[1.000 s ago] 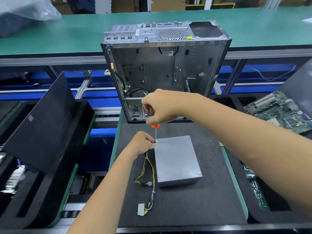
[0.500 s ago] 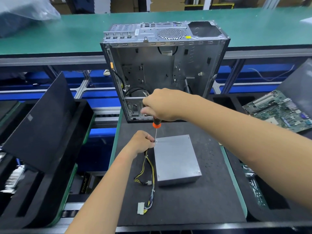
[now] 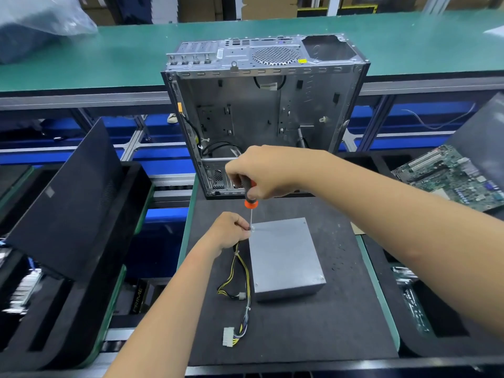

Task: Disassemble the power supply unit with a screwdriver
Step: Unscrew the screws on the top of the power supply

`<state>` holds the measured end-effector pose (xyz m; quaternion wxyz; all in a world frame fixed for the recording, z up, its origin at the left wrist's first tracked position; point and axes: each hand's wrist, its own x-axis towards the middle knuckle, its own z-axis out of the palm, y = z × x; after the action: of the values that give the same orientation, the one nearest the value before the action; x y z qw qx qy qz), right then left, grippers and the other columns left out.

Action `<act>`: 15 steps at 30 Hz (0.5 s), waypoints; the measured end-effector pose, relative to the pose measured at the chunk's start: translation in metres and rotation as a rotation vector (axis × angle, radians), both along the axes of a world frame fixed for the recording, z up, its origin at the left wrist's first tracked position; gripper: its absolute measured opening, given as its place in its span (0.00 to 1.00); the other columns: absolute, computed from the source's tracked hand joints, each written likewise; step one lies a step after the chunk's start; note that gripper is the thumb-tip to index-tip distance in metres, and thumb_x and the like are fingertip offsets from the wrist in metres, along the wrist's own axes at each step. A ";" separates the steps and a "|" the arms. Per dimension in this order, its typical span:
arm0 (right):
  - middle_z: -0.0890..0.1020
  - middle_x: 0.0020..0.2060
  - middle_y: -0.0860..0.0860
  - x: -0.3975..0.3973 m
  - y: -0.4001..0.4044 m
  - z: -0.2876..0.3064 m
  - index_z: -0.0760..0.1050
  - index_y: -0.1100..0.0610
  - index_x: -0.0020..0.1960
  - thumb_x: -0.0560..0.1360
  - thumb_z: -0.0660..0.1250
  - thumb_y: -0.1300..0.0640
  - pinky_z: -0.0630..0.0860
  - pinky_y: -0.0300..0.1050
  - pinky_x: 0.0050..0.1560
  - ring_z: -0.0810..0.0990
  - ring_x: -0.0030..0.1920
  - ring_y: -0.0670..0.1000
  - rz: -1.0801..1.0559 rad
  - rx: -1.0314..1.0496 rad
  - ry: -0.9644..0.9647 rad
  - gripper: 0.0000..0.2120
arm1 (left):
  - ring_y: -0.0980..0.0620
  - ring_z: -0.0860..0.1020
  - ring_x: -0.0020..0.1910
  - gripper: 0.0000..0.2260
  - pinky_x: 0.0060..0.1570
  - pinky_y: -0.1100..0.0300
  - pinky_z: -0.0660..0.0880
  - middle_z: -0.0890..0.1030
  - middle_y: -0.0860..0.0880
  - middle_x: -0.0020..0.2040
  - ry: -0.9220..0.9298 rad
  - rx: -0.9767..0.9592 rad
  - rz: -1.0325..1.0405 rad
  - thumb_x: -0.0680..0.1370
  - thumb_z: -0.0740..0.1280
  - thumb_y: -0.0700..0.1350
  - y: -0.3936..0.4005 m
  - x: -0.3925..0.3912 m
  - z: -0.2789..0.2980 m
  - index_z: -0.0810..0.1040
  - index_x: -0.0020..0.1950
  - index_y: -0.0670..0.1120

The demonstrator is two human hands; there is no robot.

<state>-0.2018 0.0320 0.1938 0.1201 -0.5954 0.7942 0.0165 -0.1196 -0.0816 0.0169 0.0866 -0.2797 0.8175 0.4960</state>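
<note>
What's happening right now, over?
Right hand grips screwdriver, tip on PSU corner screw. Left hand pinches at the tip. Nothing in the way.

The box (image 3: pixel 283 257) is plain grey; its wires (image 3: pixel 241 271) are yellow and black. The screwdriver (image 3: pixel 250 196) has a black and orange handle. The mat (image 3: pixel 300 331) is black, the far bench (image 3: pixel 136 50) green.

You work at a bench (image 3: pixel 341 331) topped with a dark mat, low in the frame's centre. Across the upper frame runs a green-topped bench (image 3: pixel 136 50) on a metal frame, with blue panels (image 3: pixel 161 159) beneath. Cardboard boxes (image 3: pixel 267 8) stand along the top edge. Black foam trays (image 3: pixel 81 309) flank you at lower left and right.
</note>
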 end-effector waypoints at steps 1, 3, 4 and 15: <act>0.80 0.37 0.43 -0.001 0.000 0.002 0.72 0.56 0.48 0.71 0.68 0.65 0.72 0.44 0.37 0.76 0.43 0.49 0.006 -0.004 -0.092 0.09 | 0.54 0.75 0.37 0.06 0.40 0.64 0.71 0.78 0.50 0.36 0.002 0.002 0.002 0.73 0.72 0.38 0.000 0.000 0.000 0.79 0.39 0.47; 0.81 0.38 0.42 -0.001 0.002 0.003 0.74 0.57 0.50 0.70 0.69 0.66 0.76 0.47 0.43 0.77 0.46 0.49 0.005 -0.014 -0.169 0.11 | 0.54 0.75 0.37 0.06 0.39 0.65 0.71 0.78 0.50 0.36 0.005 0.007 0.004 0.73 0.72 0.38 0.000 0.001 0.002 0.79 0.38 0.47; 0.79 0.37 0.41 -0.001 0.003 0.002 0.75 0.56 0.50 0.71 0.70 0.63 0.76 0.47 0.42 0.76 0.45 0.49 0.004 -0.019 -0.145 0.09 | 0.55 0.75 0.37 0.06 0.39 0.66 0.71 0.78 0.51 0.35 0.008 0.008 0.002 0.73 0.72 0.38 0.000 0.001 0.002 0.79 0.38 0.47; 0.78 0.43 0.46 0.002 0.000 0.006 0.76 0.54 0.50 0.72 0.70 0.62 0.72 0.43 0.40 0.77 0.47 0.52 -0.029 0.016 -0.091 0.08 | 0.55 0.72 0.35 0.05 0.38 0.67 0.70 0.77 0.50 0.34 0.021 0.037 -0.018 0.73 0.71 0.35 -0.001 0.001 0.005 0.79 0.41 0.45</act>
<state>-0.2000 0.0316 0.1995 0.1611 -0.5828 0.7965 -0.0060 -0.1186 -0.0823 0.0216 0.0875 -0.2656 0.8113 0.5134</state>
